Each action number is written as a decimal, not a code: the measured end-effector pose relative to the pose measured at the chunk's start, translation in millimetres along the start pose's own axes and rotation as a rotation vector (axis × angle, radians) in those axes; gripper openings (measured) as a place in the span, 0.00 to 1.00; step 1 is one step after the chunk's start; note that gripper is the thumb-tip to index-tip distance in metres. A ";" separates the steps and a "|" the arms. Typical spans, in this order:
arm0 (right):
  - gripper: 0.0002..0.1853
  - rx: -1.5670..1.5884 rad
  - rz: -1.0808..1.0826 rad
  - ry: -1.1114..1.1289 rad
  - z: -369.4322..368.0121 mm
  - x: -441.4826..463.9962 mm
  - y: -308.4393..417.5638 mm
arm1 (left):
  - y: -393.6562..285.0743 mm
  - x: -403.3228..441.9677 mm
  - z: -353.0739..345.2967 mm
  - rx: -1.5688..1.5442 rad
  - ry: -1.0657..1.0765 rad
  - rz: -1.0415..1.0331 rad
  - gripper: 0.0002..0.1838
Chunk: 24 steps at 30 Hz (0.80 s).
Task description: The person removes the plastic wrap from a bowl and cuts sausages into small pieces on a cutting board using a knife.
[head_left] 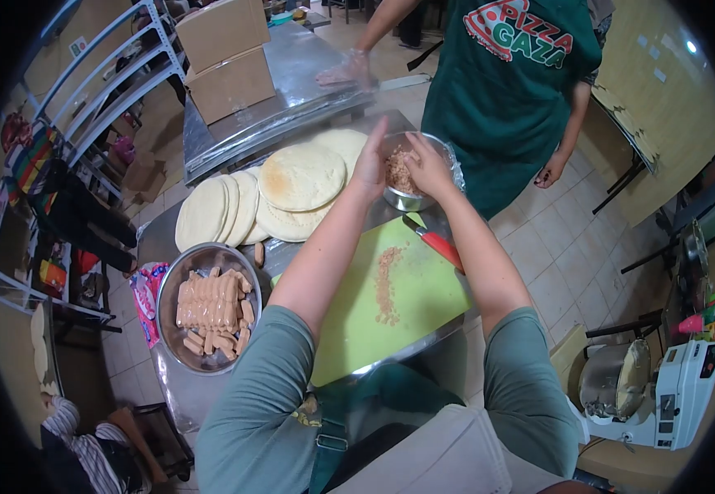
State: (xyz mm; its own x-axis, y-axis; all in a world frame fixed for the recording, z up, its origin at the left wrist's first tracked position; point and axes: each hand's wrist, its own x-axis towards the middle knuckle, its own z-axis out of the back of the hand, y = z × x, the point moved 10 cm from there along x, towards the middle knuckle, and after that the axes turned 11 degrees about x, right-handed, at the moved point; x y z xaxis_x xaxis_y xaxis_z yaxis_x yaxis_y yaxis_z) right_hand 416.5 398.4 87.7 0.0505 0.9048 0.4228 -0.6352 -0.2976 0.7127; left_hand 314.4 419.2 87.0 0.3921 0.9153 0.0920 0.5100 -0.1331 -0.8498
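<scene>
Both my hands are at a small metal bowl [411,203] of chopped sausage bits [398,173], at the far side of the table. My left hand [370,167] is at the bowl's left rim, fingers stretched up and palm turned inward. Over the bowl's right part, my right hand [429,169] has its fingers extended and apart. Below lies a green cutting board [349,329] with a strip of chopped sausage [386,284]. A knife with a red handle [440,249] rests at its upper right edge, partly behind my right forearm.
Round flatbreads [301,177] are stacked left of my hands. A large metal bowl [178,350] holds several sausages [209,300]; one loose sausage [259,253] lies beside it. A person in a green apron [505,107] stands opposite, near cardboard boxes [230,82]. A mixer [682,395] stands right.
</scene>
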 end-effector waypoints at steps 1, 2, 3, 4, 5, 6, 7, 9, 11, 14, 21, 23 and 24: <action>0.23 0.000 -0.004 0.003 -1.4 -3.8 -0.8 | -10.6 -7.8 4.3 0.139 -0.045 -0.082 0.34; 0.21 0.172 -0.039 -0.038 1.9 -5.7 -4.7 | -22.6 -16.4 6.9 0.280 -0.087 -0.168 0.28; 0.19 0.344 -0.074 -0.086 5.8 -8.8 -9.1 | -21.7 -26.6 9.6 0.281 -0.079 -0.165 0.28; 0.17 0.306 0.036 -0.136 9.2 -17.9 0.9 | -30.0 -41.3 19.2 0.397 -0.160 -0.246 0.23; 0.15 0.261 0.148 -0.190 9.6 -36.3 12.8 | -38.8 -58.5 25.9 0.507 -0.236 -0.332 0.19; 0.14 0.507 0.001 -0.146 -0.6 -61.7 20.1 | -35.0 -76.6 31.6 0.551 -0.244 -0.338 0.17; 0.14 0.367 0.020 -0.023 -4.0 -85.7 47.5 | -29.8 -100.8 38.1 0.594 -0.250 -0.342 0.16; 0.19 0.305 0.082 0.175 -30.6 -129.1 46.9 | -6.7 -145.4 50.0 0.774 -0.168 -0.343 0.15; 0.25 0.081 0.063 0.246 -48.0 -161.4 28.4 | -4.5 -205.5 40.1 1.249 -0.119 -0.410 0.19; 0.28 0.030 -0.012 0.274 -50.0 -180.2 18.9 | 21.8 -258.2 51.3 1.395 0.008 -0.429 0.20; 0.31 -0.203 -0.103 0.298 -78.8 -170.6 6.9 | 32.6 -271.8 76.2 1.334 -0.098 -0.365 0.20; 0.30 -0.117 -0.074 0.310 -88.6 -168.5 16.7 | 31.5 -273.3 78.6 1.330 -0.101 -0.376 0.19; 0.28 -0.025 -0.059 0.321 -92.5 -169.5 21.4 | 31.9 -273.2 78.4 1.330 -0.093 -0.377 0.18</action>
State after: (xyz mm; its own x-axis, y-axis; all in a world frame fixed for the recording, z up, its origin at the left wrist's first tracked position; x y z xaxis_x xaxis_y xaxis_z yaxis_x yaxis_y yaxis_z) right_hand 323.0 266.9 -20.5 -0.1553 0.9713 0.1804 -0.6574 -0.2379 0.7150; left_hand 163.5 194.6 -5.9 0.3168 0.8433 0.4342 -0.5538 0.5360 -0.6371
